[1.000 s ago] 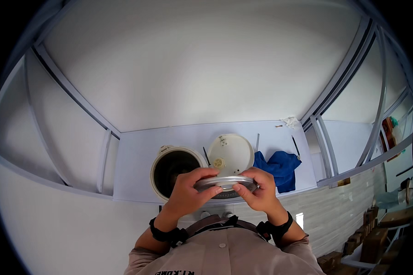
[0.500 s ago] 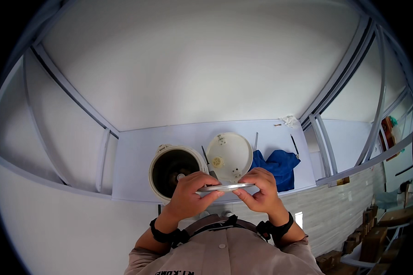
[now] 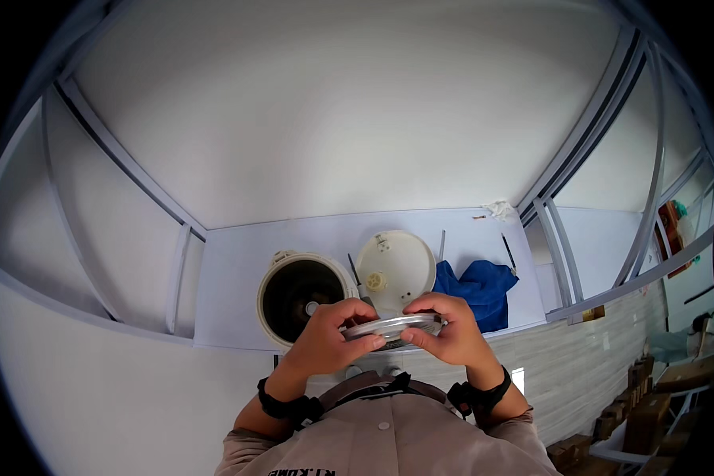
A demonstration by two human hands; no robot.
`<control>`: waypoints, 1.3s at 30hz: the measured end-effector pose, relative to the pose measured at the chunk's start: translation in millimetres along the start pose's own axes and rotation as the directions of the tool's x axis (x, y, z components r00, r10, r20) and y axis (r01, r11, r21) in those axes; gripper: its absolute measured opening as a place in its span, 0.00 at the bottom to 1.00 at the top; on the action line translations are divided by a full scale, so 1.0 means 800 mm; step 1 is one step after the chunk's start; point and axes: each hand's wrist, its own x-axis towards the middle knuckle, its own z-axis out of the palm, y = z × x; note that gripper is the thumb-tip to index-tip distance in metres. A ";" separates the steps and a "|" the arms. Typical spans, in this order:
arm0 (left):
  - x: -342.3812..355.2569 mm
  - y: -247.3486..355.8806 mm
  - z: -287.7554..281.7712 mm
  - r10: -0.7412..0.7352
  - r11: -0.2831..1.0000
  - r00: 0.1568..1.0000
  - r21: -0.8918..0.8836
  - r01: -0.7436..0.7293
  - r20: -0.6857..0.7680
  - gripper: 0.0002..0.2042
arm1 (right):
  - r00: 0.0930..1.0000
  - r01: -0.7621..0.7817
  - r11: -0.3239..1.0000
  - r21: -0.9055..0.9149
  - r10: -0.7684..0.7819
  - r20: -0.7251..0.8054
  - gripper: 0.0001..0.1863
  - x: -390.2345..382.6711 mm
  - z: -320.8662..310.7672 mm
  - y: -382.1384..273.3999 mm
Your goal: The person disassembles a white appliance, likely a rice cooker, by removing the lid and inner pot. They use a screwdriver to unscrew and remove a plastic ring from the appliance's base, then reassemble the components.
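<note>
Between both hands I hold a round silver metal disc (image 3: 392, 325), raised in front of my chest over the table's near edge and tilted. My left hand (image 3: 325, 339) pinches its left rim with thumb and fingers. On the opposite rim, my right hand (image 3: 454, 332) grips it the same way. Just beyond my left hand stands a white pot-like appliance body (image 3: 263, 308), uncovered, with a dark inside and a small round part at its bottom. A round white lid (image 3: 411, 266) lies behind the disc, with a cream round fitting (image 3: 377, 281) on it.
A slim tool with a dark shaft (image 3: 355, 268) lies between the pot and the lid. To the right is a crumpled blue cloth (image 3: 486, 289), near a thin grey rod (image 3: 442, 244) and a black stick-like tool (image 3: 508, 250). White tissue (image 3: 500, 209) rests at the table's back right.
The disc has tipped from nearly edge-on, so more of its face and rim shows. Both hands keep their grip and have barely shifted.
</note>
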 end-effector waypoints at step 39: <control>0.001 -0.017 0.007 -0.189 0.978 0.952 -0.045 0.205 0.239 0.14 | 0.906 -0.298 0.953 -0.054 0.300 0.299 0.13 -0.014 0.002 0.013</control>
